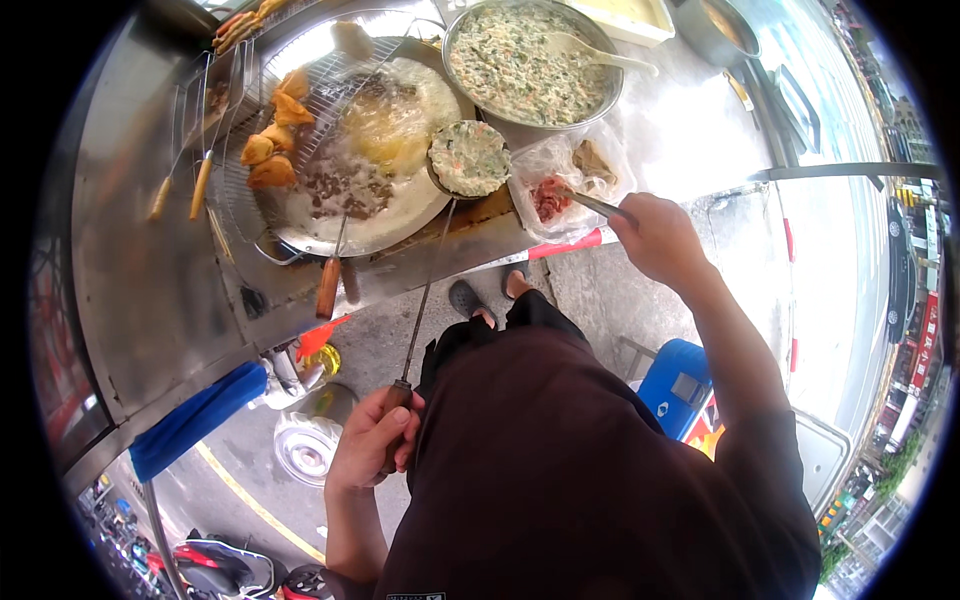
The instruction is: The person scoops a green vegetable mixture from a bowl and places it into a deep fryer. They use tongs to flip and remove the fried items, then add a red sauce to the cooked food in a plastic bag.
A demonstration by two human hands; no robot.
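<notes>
The left hand (375,440) clasps a ladle (434,178) of green-flecked batter (470,157) at the right rim of the oil pan (397,228). The right hand (655,237) grips a metal utensil (597,206) reaching toward red filling (549,199) in a plastic-lined tray (560,231) at the bench's (690,120) front edge.

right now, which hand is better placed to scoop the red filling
Probably the right hand: its utensil reaches the red filling, while the left hand is lower down, gripping the ladle.
</notes>
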